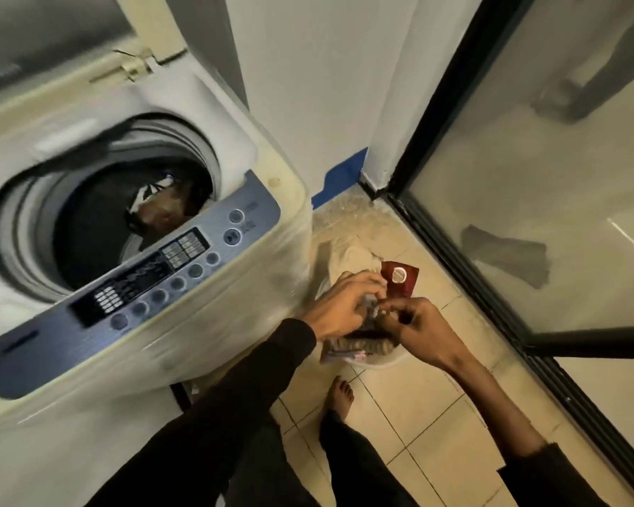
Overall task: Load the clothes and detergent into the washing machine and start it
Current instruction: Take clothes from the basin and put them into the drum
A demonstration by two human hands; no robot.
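Note:
A white top-loading washing machine (235, 133) stands at the left with its lid up. Dark and brown clothes (165, 206) lie inside its drum. To the right of the machine, a pale laundry basket (385, 361) on the floor holds more clothes (363, 345), striped and cream. A dark red detergent pouch (399, 278) with a round white cap pokes up from the basket. My left hand (341, 305) and my right hand (418, 329) meet over the basket, both pinching a small greyish garment (372, 309) between them.
The blue control panel (143, 283) with round buttons runs along the machine's front edge. A glass sliding door with a black frame (454, 232) closes the right side. My bare foot (339, 393) rests on the beige tiled floor below the basket. Blue tape (341, 173) marks the wall base.

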